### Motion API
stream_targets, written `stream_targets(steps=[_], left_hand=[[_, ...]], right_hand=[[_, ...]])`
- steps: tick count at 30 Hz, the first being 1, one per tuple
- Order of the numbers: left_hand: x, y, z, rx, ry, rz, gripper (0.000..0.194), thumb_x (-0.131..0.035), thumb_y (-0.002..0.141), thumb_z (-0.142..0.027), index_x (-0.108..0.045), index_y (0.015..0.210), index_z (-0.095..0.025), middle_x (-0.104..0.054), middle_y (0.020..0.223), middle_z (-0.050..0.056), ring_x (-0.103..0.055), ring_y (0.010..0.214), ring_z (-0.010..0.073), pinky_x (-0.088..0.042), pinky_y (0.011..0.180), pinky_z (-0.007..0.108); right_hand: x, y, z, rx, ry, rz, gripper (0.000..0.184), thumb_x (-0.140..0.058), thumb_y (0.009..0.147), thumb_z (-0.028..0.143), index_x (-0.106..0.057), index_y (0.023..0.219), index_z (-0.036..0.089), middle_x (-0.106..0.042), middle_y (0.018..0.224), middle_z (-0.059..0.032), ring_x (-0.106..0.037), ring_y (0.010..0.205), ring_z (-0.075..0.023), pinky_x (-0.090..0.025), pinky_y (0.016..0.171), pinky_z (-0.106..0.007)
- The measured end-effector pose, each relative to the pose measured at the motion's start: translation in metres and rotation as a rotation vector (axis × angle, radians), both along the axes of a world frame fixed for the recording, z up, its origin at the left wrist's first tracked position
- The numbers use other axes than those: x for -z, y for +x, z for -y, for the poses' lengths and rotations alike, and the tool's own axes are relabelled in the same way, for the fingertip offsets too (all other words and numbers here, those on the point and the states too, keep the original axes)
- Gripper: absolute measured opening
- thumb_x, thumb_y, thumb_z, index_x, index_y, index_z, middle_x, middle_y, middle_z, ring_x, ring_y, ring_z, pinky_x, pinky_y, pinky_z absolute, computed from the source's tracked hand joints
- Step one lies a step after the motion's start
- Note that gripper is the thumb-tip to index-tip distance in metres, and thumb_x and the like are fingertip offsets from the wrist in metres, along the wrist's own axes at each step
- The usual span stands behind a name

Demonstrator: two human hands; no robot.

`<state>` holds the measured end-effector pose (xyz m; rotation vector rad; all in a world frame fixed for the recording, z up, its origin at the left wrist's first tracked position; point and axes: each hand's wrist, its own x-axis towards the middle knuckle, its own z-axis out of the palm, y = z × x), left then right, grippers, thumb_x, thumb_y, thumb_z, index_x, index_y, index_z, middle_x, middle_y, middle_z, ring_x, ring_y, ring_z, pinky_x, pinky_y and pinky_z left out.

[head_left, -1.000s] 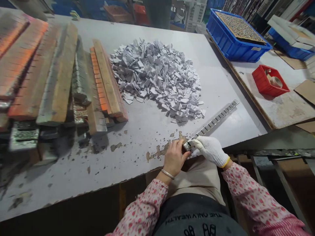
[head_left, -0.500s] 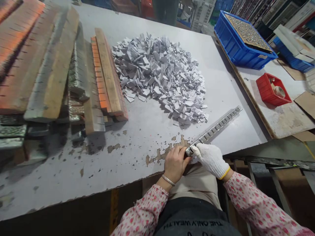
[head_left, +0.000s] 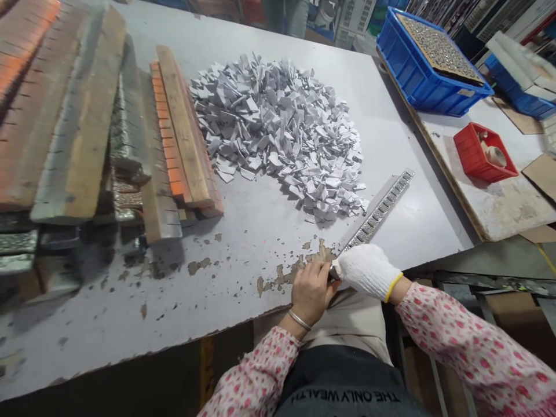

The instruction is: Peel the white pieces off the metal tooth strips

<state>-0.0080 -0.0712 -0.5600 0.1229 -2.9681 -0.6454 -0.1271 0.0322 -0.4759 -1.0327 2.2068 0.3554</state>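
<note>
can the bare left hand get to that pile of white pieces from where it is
Probably yes. The left hand sits at the table's near edge, pinching the metal strip; only bare tabletop lies between it and the white pieces.

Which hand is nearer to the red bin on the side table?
Right. The gloved right hand sits at the table's near edge on the strip's end, on the red bin's side; the bare left hand lies beyond it, farther away.

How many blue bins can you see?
2. One blue bin sits at the table's far right corner, filled with small metal pieces. The other blue bin is further right, cut off by the picture's edge. More may be hidden.
</note>
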Motion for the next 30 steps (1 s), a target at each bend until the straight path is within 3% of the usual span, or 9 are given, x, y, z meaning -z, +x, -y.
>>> stream_targets(steps=[3,8,15,18,22,25,28,30], left_hand=[[0.005,0.0,0.0,-0.013,-0.02,-0.044,0.035,-0.051,0.078,-0.055,-0.058,0.098,-0.027,-0.062,0.093,-0.004,-0.048,0.085,0.0063,-0.029,0.072,0.021],[0.011,-0.001,0.0,-0.023,-0.058,-0.127,0.035,-0.054,0.077,-0.053,-0.058,0.1,-0.028,-0.063,0.093,-0.006,-0.049,0.086,0.005,-0.031,0.074,0.021],[0.016,-0.011,-0.003,-0.04,0.063,0.036,0.046,-0.042,0.078,-0.06,-0.057,0.105,-0.026,-0.063,0.105,0.0,-0.053,0.093,0.0112,-0.032,0.078,0.023],[0.018,-0.014,-0.002,-0.002,0.09,0.031,0.042,-0.038,0.081,-0.053,-0.054,0.109,-0.027,-0.062,0.105,0.001,-0.054,0.095,0.0112,-0.032,0.078,0.025],[0.02,-0.009,0.004,0.005,0.104,-0.004,0.041,-0.037,0.081,-0.054,-0.057,0.104,-0.026,-0.062,0.099,0.001,-0.054,0.093,0.0097,-0.033,0.08,0.025],[0.022,-0.005,0.005,-0.011,0.106,0.003,0.038,-0.039,0.081,-0.053,-0.058,0.102,-0.027,-0.062,0.098,0.0,-0.053,0.092,0.0093,-0.033,0.08,0.024],[0.02,-0.004,0.005,-0.029,0.171,0.01,0.044,-0.042,0.08,-0.056,-0.053,0.113,-0.03,-0.06,0.11,-0.001,-0.052,0.101,0.0101,-0.035,0.083,0.024],[0.012,-0.004,0.006,-0.087,0.281,0.034,0.052,-0.046,0.076,-0.062,-0.052,0.116,-0.029,-0.059,0.112,0.0,-0.051,0.101,0.0083,-0.034,0.083,0.022]], right_hand=[[-0.005,-0.009,0.015,-0.089,0.039,0.035,0.027,-0.049,0.086,0.028,-0.069,0.08,0.013,-0.063,0.077,-0.0146,-0.063,0.075,-0.0342,-0.047,0.062,-0.045],[-0.013,-0.02,0.022,-0.081,0.084,0.082,0.027,-0.053,0.084,0.033,-0.071,0.085,0.013,-0.064,0.078,-0.0139,-0.064,0.078,-0.0333,-0.05,0.065,-0.043],[-0.021,-0.004,0.023,0.0,0.101,-0.021,0.026,-0.049,0.088,0.027,-0.07,0.092,0.012,-0.066,0.089,-0.0143,-0.064,0.089,-0.0345,-0.049,0.071,-0.044],[-0.017,0.0,0.006,0.103,0.013,-0.062,0.036,-0.039,0.096,0.034,-0.069,0.096,0.015,-0.066,0.09,-0.0107,-0.064,0.086,-0.0282,-0.044,0.068,-0.034],[0.005,-0.006,-0.028,0.001,-0.188,-0.039,0.03,-0.056,0.087,0.035,-0.066,0.109,0.016,-0.064,0.096,-0.0077,-0.059,0.085,-0.0185,-0.035,0.068,-0.026],[0.021,-0.01,-0.043,0.012,-0.296,-0.055,0.032,-0.055,0.088,0.038,-0.066,0.106,0.014,-0.063,0.092,-0.0075,-0.054,0.078,-0.0151,-0.032,0.065,-0.024],[0.022,-0.01,-0.042,0.003,-0.414,0.013,0.036,-0.056,0.087,0.045,-0.066,0.099,0.013,-0.061,0.088,-0.0076,-0.052,0.074,-0.0148,-0.031,0.064,-0.024],[0.015,-0.007,-0.036,0.11,-0.475,0.131,0.035,-0.05,0.091,0.044,-0.065,0.091,0.013,-0.061,0.083,-0.0067,-0.052,0.071,-0.0138,-0.032,0.062,-0.023]])
